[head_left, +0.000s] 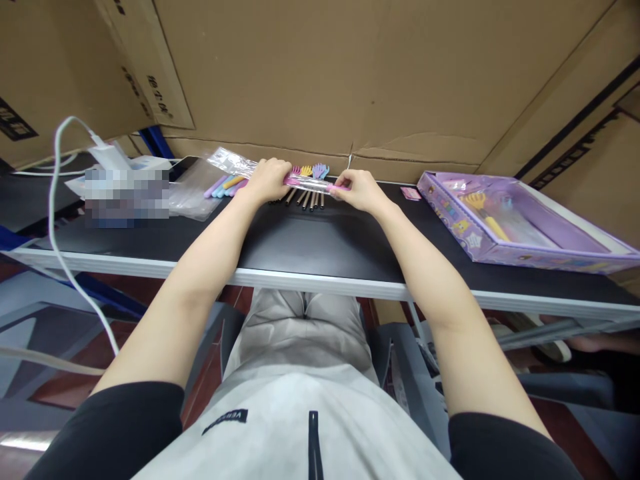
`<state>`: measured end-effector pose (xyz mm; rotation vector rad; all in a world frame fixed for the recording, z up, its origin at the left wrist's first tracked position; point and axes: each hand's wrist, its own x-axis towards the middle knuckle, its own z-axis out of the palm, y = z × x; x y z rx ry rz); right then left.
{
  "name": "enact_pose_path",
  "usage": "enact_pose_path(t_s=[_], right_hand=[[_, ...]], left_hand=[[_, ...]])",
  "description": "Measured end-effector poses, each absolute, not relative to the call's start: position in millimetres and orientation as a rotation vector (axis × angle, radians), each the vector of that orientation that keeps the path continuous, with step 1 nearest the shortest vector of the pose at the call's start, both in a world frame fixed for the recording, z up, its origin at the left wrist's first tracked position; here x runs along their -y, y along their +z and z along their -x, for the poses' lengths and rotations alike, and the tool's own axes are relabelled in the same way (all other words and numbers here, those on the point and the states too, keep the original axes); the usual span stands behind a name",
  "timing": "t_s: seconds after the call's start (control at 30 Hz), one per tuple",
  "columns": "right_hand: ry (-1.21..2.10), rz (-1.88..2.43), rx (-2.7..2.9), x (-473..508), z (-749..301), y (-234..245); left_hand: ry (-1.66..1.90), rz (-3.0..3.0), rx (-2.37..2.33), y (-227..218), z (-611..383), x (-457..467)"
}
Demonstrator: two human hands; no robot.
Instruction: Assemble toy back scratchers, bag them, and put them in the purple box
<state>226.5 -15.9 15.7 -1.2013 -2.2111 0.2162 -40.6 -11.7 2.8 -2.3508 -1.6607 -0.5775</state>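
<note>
My left hand [269,179] and my right hand [359,190] reach to the far edge of the black table [310,243] and together pinch a long pink stick [310,183] in a clear sleeve, one hand at each end. Under the stick lie several small hand-shaped toys [313,171] in pink, yellow, purple and blue, their brown handles pointing toward me. Both hands are closed on the pink stick.
A clear plastic bag [227,161] with pastel sticks [225,185] lies left of my left hand. A purple toy box [505,223] sits at the right, a small pink tag [411,193] beside it. A white charger [107,155] with its cable stands far left. Cardboard boxes [350,73] wall the back.
</note>
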Motion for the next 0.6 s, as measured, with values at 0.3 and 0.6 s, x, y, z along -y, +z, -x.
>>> enact_pose_path(t_s=[0.3, 0.6], right_hand=[[0.342, 1.279, 2.254, -0.6, -262.3, 28.6], [0.256, 1.281, 2.284, -2.2, -267.4, 30.1]], left_hand=[[-0.556, 2.278, 1.743, 1.1, 52.0, 7.0], [-0.541, 2.288, 1.762, 0.9, 46.1, 9.8]])
